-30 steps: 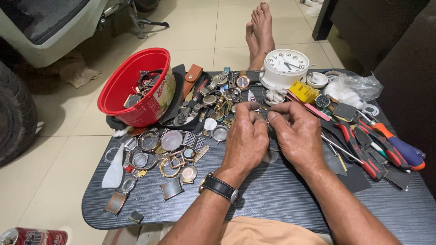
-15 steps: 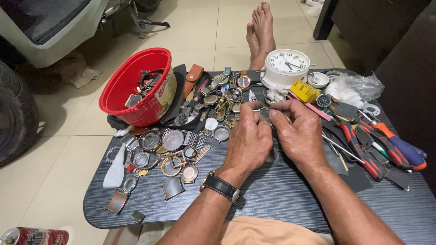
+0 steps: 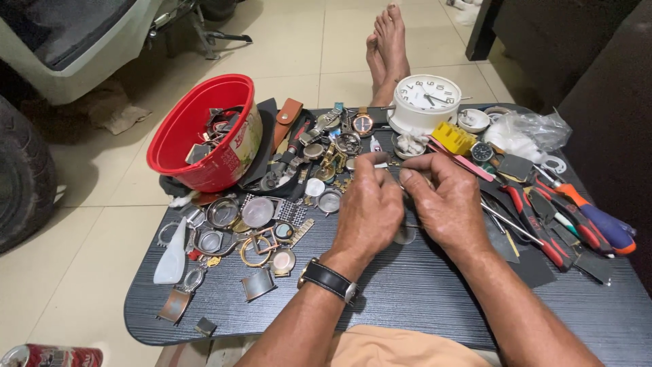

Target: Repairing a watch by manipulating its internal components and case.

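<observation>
My left hand (image 3: pixel 370 207), with a black-strapped wristwatch (image 3: pixel 328 280) on its wrist, and my right hand (image 3: pixel 445 202) meet over the middle of a dark low table (image 3: pixel 407 306). Both sets of fingers pinch a small metal part (image 3: pixel 380 160) between them; its shape is mostly hidden. A round glass piece (image 3: pixel 405 236) lies on the table just under my hands. Several watch cases, rings and straps (image 3: pixel 258 224) lie scattered to the left of my left hand.
A red plastic bucket (image 3: pixel 197 136) with watch parts stands at the back left. A white alarm clock (image 3: pixel 426 100) stands at the back, a yellow block (image 3: pixel 454 138) beside it. Pliers and screwdrivers (image 3: pixel 577 217) lie at the right. A white squeeze bottle (image 3: pixel 171 253) lies left. Bare feet (image 3: pixel 388 47) rest beyond the table.
Both hands stay together over the table's middle; the fingers have shifted only slightly around the small part.
</observation>
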